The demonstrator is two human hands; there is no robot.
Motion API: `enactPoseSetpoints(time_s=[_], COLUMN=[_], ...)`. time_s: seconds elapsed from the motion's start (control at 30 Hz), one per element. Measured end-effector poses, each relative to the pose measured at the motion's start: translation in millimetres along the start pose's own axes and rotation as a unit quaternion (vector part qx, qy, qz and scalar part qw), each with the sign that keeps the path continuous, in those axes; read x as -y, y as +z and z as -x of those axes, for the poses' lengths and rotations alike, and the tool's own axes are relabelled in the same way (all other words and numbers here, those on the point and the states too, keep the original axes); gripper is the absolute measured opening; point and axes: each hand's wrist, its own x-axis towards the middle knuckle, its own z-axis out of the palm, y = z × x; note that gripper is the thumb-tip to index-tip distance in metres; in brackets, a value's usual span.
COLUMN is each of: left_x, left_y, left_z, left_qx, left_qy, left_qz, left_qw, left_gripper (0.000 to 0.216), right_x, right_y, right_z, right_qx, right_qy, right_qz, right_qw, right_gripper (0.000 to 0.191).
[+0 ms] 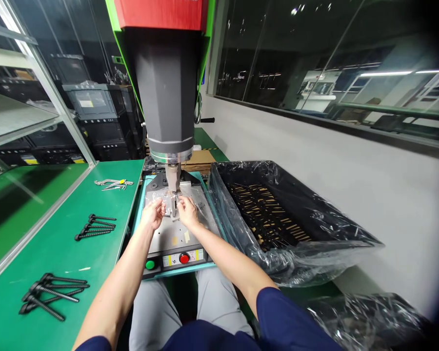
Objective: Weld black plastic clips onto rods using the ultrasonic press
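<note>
Left hand (153,213) and right hand (187,210) are both on the grey base plate (168,236), directly under the press head (167,97). The small part (174,204) sits upright between the two sets of fingertips, below the press tip. Fingers on both hands are curled in toward it. Probably a pinch, but it's too small in view, so I can't tell whether either hand really grips it.

Green button (150,264) and red button (184,258) are at the front edge of the machine. A bag-lined bin (336,229) is just right of it. Two bunches of black rods (95,226) and some metal tools (113,184) lie on the green bench (69,253) to the left.
</note>
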Motion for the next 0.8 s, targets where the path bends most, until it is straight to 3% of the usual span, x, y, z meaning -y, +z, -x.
enactPoseSetpoints(time_s=[0.2, 0.4, 0.5, 0.63, 0.8], left_x=[-4.8, -13.9, -16.5, -12.0, 5.0], left_y=[6.1, 13.1, 14.5, 10.3, -6.7], left_z=[-0.8, -5.7, -8.0, -6.3, 2.2], left_qx=[0.01, 0.027, 0.03, 0.028, 0.016], left_qy=[0.013, 0.017, 0.019, 0.029, 0.039], left_qz=[-0.004, -0.003, -0.005, -0.016, -0.059], left_qw=[1.0, 0.999, 0.999, 0.999, 0.997], left_gripper=[0.013, 0.014, 0.012, 0.014, 0.019], right_x=[3.0, 17.0, 25.6, 27.6, 16.2], right_y=[0.3, -2.2, -8.9, -20.9, -34.0], right_z=[-19.6, -59.2, -67.6, -48.7, 6.8], right_qx=[-0.025, 0.06, 0.062, 0.039, 0.111], right_qy=[-0.055, -0.048, -0.074, -0.099, -0.019], right_qz=[0.058, 0.102, 0.101, 0.053, -0.123], right_qw=[0.996, 0.992, 0.99, 0.993, 0.986], right_gripper=[0.046, 0.023, 0.011, 0.008, 0.024])
